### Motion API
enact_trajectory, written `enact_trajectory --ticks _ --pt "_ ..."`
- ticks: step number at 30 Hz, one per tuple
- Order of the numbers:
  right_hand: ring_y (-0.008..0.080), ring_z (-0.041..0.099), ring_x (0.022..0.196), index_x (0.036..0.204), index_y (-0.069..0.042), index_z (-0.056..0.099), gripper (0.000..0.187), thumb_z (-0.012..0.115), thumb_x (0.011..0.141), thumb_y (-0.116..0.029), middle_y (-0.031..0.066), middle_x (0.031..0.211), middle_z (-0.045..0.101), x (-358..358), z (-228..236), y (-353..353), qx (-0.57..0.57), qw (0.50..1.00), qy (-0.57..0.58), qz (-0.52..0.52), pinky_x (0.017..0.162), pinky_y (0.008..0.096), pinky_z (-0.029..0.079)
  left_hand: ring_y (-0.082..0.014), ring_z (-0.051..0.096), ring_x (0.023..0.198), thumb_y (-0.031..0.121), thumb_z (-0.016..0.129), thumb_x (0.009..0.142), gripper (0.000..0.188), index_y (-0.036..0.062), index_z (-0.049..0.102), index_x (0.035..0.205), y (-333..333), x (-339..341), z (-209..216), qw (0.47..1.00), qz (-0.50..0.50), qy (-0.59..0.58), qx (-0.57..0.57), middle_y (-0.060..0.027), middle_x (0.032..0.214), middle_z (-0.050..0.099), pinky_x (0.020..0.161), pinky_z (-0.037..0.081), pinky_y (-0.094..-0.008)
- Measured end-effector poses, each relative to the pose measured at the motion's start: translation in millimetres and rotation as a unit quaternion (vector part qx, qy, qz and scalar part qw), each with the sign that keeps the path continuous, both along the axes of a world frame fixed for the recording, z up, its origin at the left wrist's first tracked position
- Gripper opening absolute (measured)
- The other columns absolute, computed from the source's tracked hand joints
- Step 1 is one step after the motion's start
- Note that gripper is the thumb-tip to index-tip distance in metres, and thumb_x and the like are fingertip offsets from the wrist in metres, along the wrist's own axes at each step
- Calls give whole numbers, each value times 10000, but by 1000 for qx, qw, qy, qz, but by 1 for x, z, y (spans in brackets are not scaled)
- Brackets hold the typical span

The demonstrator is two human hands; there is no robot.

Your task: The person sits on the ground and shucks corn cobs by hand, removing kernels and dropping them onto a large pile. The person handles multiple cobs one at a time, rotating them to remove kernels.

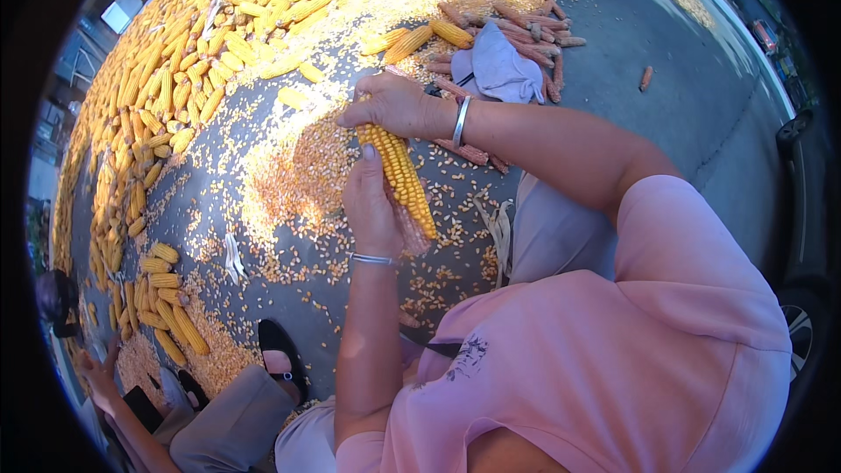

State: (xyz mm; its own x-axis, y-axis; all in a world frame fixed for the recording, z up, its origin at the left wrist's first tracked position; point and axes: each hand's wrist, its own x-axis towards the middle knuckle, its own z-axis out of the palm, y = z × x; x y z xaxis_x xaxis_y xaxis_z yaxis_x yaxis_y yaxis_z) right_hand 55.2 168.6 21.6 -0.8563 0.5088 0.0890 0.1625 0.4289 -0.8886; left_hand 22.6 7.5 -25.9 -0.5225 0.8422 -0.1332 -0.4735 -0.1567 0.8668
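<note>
- Between the two hands, above the grey ground [674, 131], we find the ear of corn [399, 168], gripped at its upper end and slanting down toward the lower right.
- Right hand [390, 105]: fingers closed around the ear's upper end, back of the hand toward us; we cannot make out every fingertip. Metal bracelet [461, 120] at the wrist.
- Left hand [372, 201]: fingers curled in against the ear from its left side, thumb extended upward along it. The far fingers are hidden. We note a second bracelet [373, 258] at this wrist.
- Ear, appearance: bright yellow, kernels in tight straight rows over the face turned to us. Pinkish cob [412, 229] shows along its lower left edge; we cannot tell whether this is its own stripped side or a separate cob.
- Loose kernels [298, 175]: heaped on the ground just left of the hands, scattered more thinly around.
- Heap of whole ears [175, 70]: spread along the upper left; a smaller cluster of ears [169, 298] lies at lower left.
- Bare reddish cobs [530, 31]: piled beyond the right hand, a pale lavender cloth [501, 66] lying on them.
- Co-worker's hand [102, 381]: at the lower left edge, well apart from the ear.
</note>
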Motion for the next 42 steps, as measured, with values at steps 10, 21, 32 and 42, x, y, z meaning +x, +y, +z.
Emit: enact_trajectory --ticks 10,21,32,42 --pt "317 656 845 953 -31 711 419 703 828 -431 196 917 657 -2 -14 5 204 977 10 66 787 367 533 -197 664 691 358 427 1053 403 -18 553 1127 5 0 -18 996 78 38 17 -113 938 648 585 596 -336" --pt "152 585 693 814 8 641 441 712 833 -428 109 697 609 2 -4 0 31 999 33 27 632 334 477 -157 632 685 287 472 1047 292 4 543 1032 0 8 2 999 38 22 17 -71 884 603 604 593 -334" --pt "262 627 763 824 43 648 476 748 789 -421 200 798 629 3 2 4 13 1000 1 24 720 362 512 -238 682 786 246 435 1044 300 -16 530 1157 -2 6 3 996 -1 -71 53 -118 1012 642 693 612 -403" --pt "138 580 753 844 -13 674 385 722 849 -394 79 744 630 1 -2 14 -49 998 5 50 703 307 474 -22 472 652 211 517 1015 193 34 593 1014 -5 1 2 995 21 97 -18 35 794 538 536 369 -196"
